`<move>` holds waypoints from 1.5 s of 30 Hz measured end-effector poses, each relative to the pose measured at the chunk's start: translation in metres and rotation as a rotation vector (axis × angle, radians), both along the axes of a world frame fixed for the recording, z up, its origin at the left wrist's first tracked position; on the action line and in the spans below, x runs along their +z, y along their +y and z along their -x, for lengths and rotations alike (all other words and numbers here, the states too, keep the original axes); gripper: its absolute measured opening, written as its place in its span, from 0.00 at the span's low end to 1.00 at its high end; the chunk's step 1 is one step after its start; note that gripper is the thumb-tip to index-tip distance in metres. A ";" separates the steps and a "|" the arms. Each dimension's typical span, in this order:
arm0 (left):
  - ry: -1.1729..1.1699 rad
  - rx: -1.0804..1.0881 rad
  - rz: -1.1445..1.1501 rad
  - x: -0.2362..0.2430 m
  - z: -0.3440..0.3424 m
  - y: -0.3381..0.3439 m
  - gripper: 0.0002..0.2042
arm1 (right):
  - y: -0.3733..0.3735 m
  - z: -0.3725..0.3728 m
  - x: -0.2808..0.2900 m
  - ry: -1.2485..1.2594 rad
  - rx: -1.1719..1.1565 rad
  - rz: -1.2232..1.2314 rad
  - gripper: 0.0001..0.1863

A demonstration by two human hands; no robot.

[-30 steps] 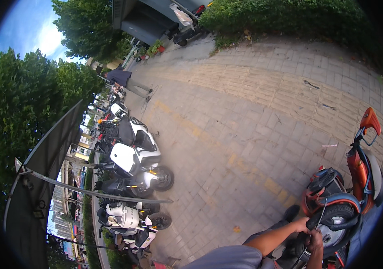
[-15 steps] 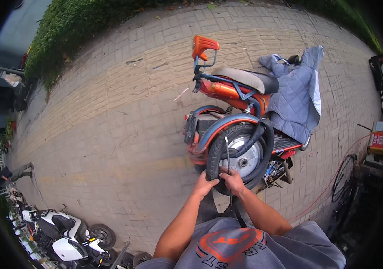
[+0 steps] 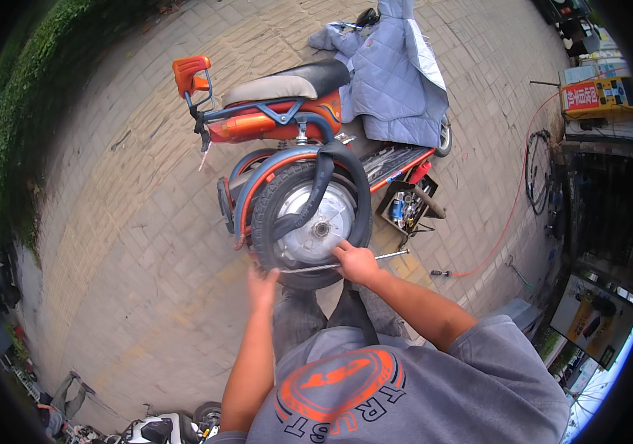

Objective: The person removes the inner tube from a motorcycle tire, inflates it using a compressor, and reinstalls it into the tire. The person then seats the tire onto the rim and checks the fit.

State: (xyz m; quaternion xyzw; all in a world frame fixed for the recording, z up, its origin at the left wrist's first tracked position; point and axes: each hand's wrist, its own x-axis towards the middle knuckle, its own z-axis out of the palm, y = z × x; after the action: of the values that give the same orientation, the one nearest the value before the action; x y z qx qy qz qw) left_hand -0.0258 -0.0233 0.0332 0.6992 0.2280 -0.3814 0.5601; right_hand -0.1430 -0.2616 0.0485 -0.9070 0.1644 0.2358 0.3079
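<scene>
Loosely curled hands [image 3: 359, 264] at metal rod [image 3: 393, 255]

Black tyre [image 3: 266, 214] (silver hub [image 3: 322, 231])

Daylight is even and diffuse; shadows on the paving [image 3: 146, 214] are soft. The left hand [image 3: 262, 288] shows motion blur. The hedge [image 3: 7, 140] appears soft and bends along the left rim. Black vignetting encloses the round fisheye field.

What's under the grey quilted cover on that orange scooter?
Past the lower right edge of the grey quilted cover, part of the front wheel shows. The section of the orange scooter directly beneath is hidden.
</scene>
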 end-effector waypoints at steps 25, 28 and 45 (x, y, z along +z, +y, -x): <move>0.274 0.018 0.517 0.146 0.058 -0.100 0.08 | -0.023 0.241 0.144 -0.171 -1.080 -0.046 0.15; 0.114 -0.164 0.408 0.148 0.085 -0.110 0.11 | -0.032 0.325 0.052 0.018 -1.273 0.001 0.14; -0.173 -0.377 0.027 0.207 0.202 -0.165 0.07 | -0.082 0.402 -0.173 0.480 -1.522 -0.386 0.14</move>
State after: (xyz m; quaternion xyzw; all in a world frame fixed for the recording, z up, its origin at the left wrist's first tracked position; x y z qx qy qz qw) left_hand -0.2278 -0.1879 0.2403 0.7521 0.0390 -0.4212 0.5053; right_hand -0.5445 -0.3437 -0.1250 -0.4035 0.7525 0.1742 0.4906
